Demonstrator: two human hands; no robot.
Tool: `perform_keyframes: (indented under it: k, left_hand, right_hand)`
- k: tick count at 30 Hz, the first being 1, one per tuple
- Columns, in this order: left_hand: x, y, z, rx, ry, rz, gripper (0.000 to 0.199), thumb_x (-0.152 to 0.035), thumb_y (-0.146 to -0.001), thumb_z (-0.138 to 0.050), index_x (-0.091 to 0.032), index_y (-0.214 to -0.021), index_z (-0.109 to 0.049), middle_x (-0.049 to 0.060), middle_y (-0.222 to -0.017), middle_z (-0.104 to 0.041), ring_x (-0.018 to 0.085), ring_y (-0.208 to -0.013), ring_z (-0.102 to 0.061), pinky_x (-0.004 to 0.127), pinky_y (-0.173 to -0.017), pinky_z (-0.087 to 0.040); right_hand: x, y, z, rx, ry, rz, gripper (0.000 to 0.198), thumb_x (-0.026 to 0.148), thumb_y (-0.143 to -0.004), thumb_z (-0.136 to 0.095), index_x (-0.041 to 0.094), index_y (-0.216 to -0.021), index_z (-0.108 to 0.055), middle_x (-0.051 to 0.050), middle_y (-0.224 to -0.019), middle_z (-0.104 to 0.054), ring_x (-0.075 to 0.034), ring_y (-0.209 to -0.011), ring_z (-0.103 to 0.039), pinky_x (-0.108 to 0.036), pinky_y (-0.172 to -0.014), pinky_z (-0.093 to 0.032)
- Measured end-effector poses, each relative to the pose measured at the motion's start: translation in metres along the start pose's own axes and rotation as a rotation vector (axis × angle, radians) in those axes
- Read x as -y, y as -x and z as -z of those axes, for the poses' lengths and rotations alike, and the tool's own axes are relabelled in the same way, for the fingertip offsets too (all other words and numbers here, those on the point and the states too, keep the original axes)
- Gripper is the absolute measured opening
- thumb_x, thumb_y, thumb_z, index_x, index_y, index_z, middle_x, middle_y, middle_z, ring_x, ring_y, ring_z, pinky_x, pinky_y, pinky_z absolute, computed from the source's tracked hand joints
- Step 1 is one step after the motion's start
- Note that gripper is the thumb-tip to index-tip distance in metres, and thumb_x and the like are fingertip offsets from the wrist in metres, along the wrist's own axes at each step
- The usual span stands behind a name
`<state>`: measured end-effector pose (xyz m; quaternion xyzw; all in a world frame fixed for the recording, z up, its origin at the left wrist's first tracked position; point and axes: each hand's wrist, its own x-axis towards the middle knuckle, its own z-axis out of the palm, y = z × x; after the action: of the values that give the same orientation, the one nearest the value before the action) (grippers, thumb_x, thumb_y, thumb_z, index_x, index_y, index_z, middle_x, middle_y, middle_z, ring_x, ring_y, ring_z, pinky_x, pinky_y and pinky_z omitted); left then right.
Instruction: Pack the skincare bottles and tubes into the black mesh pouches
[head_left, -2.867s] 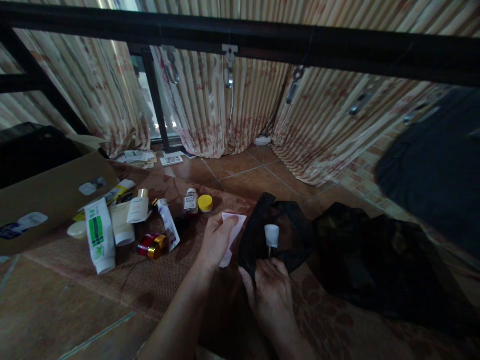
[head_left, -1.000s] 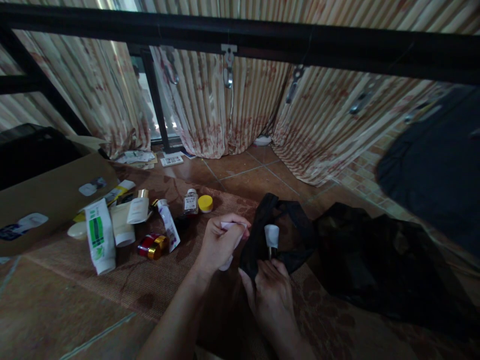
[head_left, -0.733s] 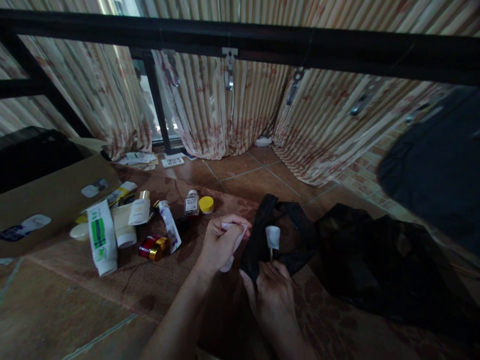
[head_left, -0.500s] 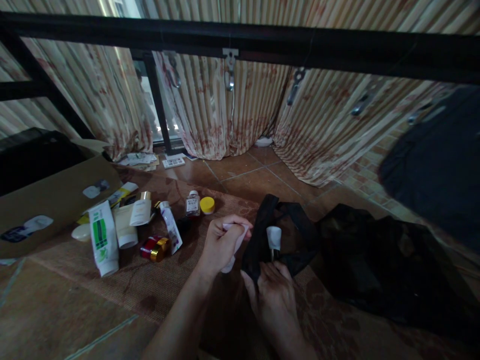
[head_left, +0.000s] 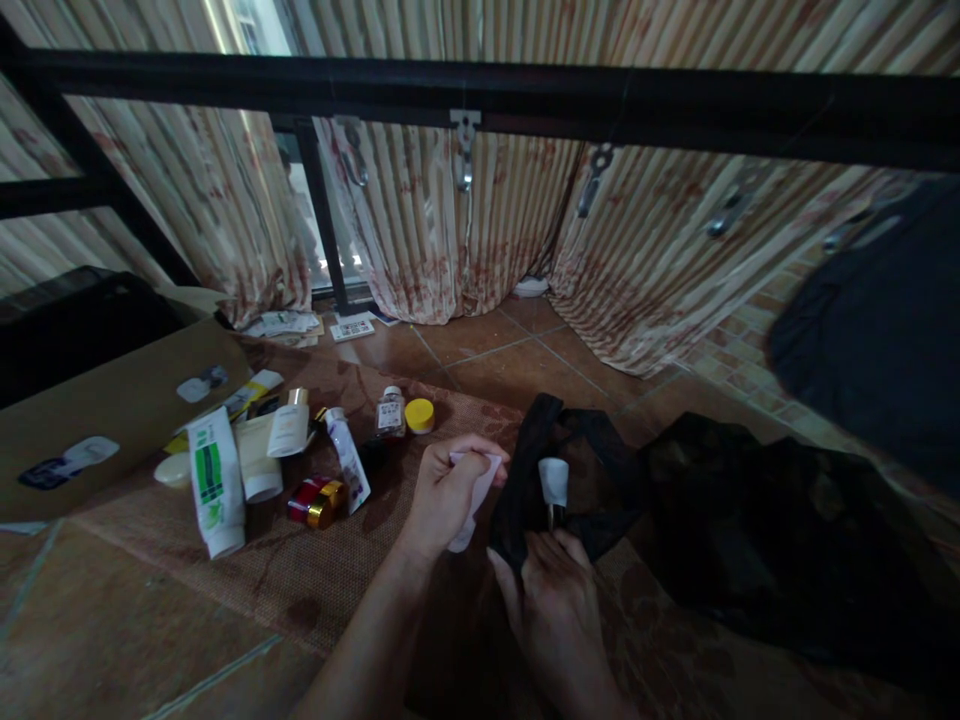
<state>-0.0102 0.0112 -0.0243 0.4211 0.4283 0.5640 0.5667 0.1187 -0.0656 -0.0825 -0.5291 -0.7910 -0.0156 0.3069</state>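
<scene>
My left hand (head_left: 446,495) is closed, pinching a thin pale pink sheet (head_left: 477,500) that hangs down from the fingers; I cannot tell whether it is cloth or paper. Just right of it, my right hand (head_left: 553,590) is closed on the near edge of a black fabric bag (head_left: 516,490), thumb along the outside. A white-topped piece with a narrow dark lower part (head_left: 554,482) stands up in the bag's opening, just beyond my right fingers. It looks like a brush, and its lower end is hidden by the hand.
Left on the brown mat (head_left: 322,590) lie a white-green tube (head_left: 215,480), a pump-style pale bottle (head_left: 289,428), a red jar with gold lid (head_left: 316,500), a small clear bottle (head_left: 390,411) and a yellow cap (head_left: 419,415). A cardboard box (head_left: 135,400) borders them; a black bag (head_left: 780,530) lies right.
The whole view has shifted slightly. My left hand has turned a little, showing more of the pink sheet; my right hand keeps its hold on the black bag.
</scene>
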Motion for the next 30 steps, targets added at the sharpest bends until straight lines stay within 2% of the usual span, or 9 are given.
perform_keyframes:
  k: [23,30]
  left_hand:
    - [0.0014,0.0022,0.0033,0.013,0.069,0.055,0.020,-0.023,-0.066,-0.053,-0.016,-0.068,-0.072,0.001,-0.057,-0.066,0.012,-0.048,-0.055,0.022,-0.049,-0.043]
    - [0.0040,0.0010,0.0053,0.007,0.050,0.043,0.022,-0.025,-0.066,-0.053,-0.014,-0.071,-0.072,0.003,-0.058,-0.067,0.014,-0.052,-0.059,0.022,-0.050,-0.043]
  right_hand:
    - [0.0013,0.0008,-0.0020,-0.026,-0.011,-0.013,0.030,0.027,-0.099,-0.044,0.018,-0.074,-0.059,-0.003,-0.069,-0.061,-0.018,-0.066,-0.057,-0.035,-0.080,-0.038]
    - [0.0005,0.0013,-0.0027,-0.021,0.015,-0.009,0.032,0.029,-0.099,-0.043,0.018,-0.074,-0.060,-0.002,-0.068,-0.061,-0.018,-0.065,-0.057,-0.035,-0.080,-0.037]
